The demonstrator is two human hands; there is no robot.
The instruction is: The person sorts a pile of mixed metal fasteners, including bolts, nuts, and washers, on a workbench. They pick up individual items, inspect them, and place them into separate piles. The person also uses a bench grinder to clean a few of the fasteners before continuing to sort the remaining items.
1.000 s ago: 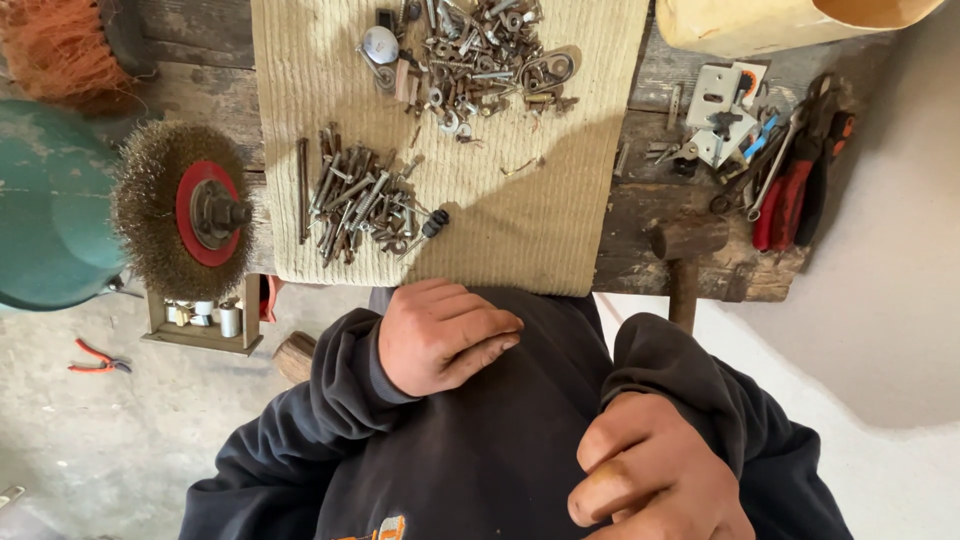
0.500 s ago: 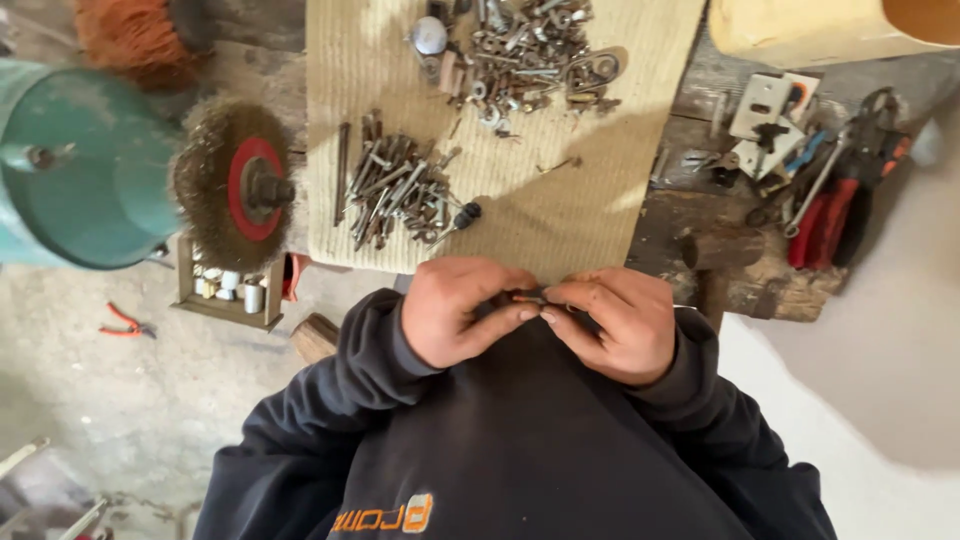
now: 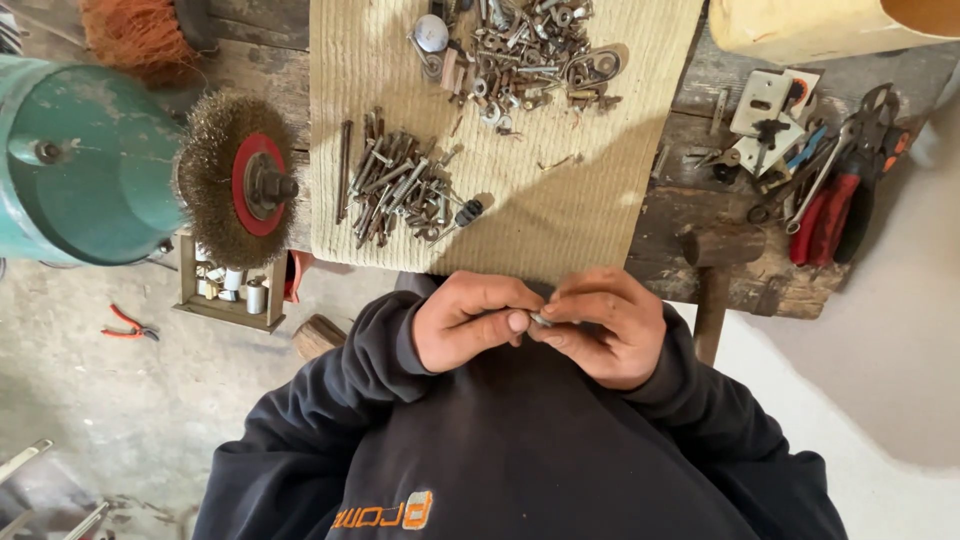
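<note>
We pinch a small metal bolt (image 3: 541,319) between our left hand (image 3: 468,320) and right hand (image 3: 603,325), fingertips closed on it, at six o'clock from the mat (image 3: 590,210). It seems light, stiff, smooth and slippery; best gripped by its ends.

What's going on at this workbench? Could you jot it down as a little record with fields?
Left hand: pinching a small metal part
Right hand: gripping the same part
Mat: beige, ribbed, on a wooden bench
On mat: pile of bolts, heap of mixed hardware
Left of mat: wire brush wheel on a green grinder
Right: red-handled pliers
</note>
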